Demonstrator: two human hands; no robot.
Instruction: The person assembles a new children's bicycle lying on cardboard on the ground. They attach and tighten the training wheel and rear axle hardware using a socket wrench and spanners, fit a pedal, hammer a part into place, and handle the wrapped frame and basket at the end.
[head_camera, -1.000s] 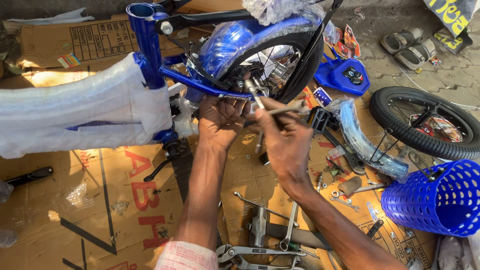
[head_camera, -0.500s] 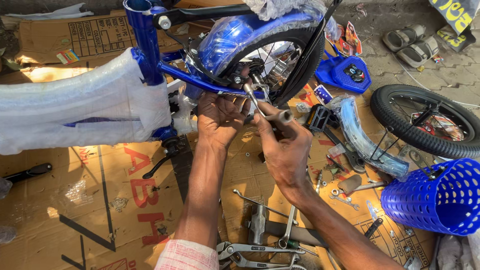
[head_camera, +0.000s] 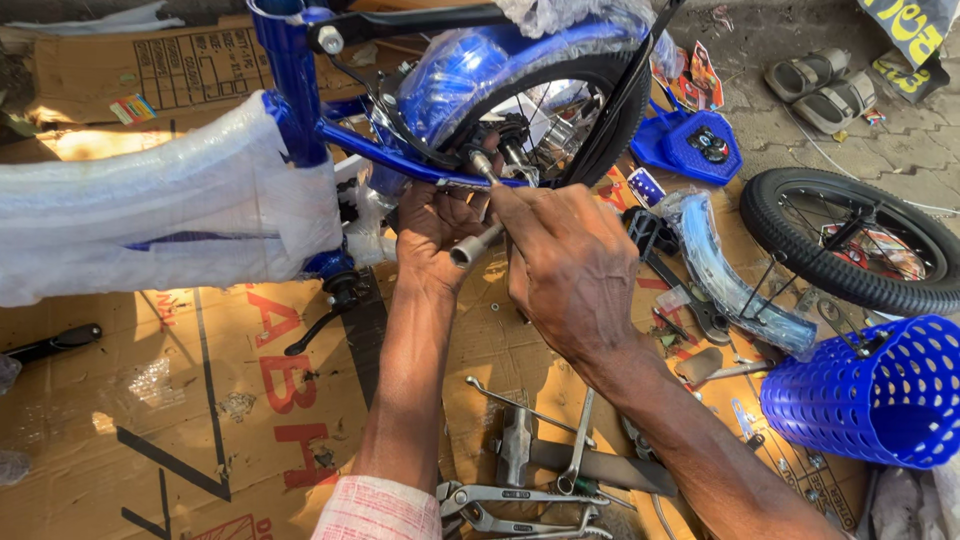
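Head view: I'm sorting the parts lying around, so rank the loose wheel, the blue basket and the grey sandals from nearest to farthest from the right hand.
From the right hand:
1. Loose wheel, lying on the ground to the hand's right.
2. Blue basket, lower right, beyond the wheel's near edge.
3. Grey sandals, upper right on the paving, farthest.

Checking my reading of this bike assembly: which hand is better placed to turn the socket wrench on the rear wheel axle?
Probably the right hand: its fingers grip the socket wrench near the rear wheel axle. The left hand sits underneath, apparently steadying the tool.
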